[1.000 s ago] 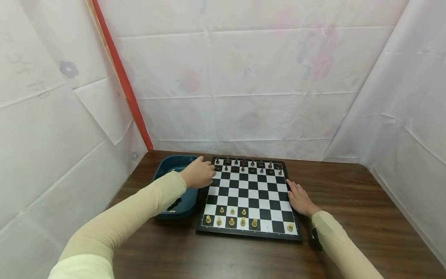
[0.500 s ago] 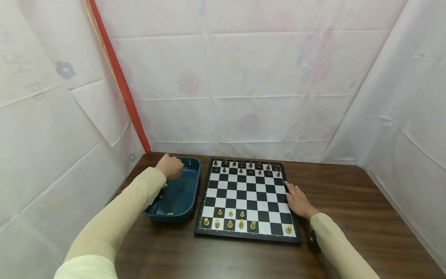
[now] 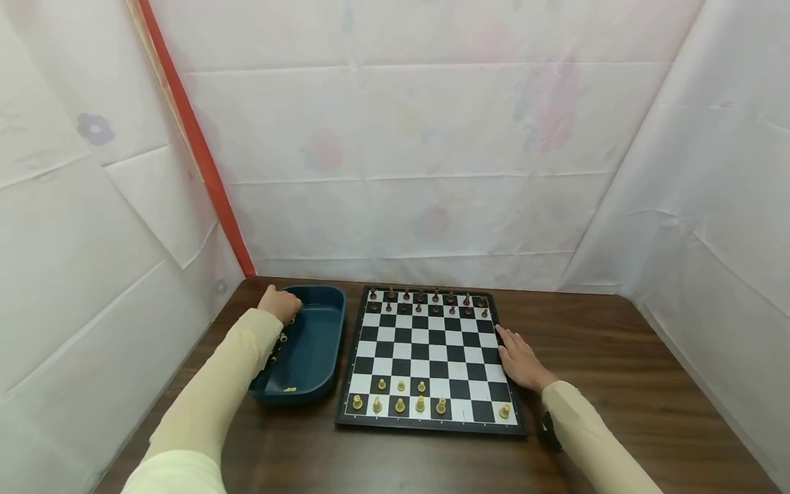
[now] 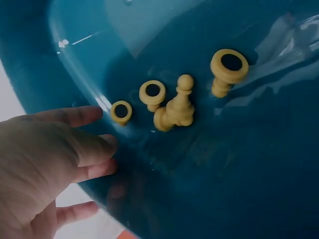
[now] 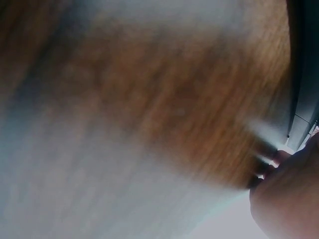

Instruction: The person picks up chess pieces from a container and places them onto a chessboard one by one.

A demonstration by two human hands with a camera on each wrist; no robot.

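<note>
Reaching seems the step: my left hand [image 3: 280, 304], fingers parted, empty, lies beside yellow, black-based chess pieces [image 4: 176, 110] in the glossy teal tray [image 3: 317, 339]; next, a pinch seems needed. Rightward: black-and-white chequered board [image 3: 428, 337]; along its right edge, my right hand [image 3: 521, 360], extended, empty.

**Dark brown wood-grain table [image 3: 321, 453], two things side by side**

The table's grain runs mostly from left to right, and a pale sheen lies on the surface nearest the camera. On its left part stands a glossy teal-blue, open basin [image 3: 315, 350] with a rounded-rectangular outline. Just to its right a flat, square chessboard [image 3: 420, 350] with black and white squares and a black border lies at a slight turn. A narrow strip of wood shows between them; both reach near the table's far edge.
</note>
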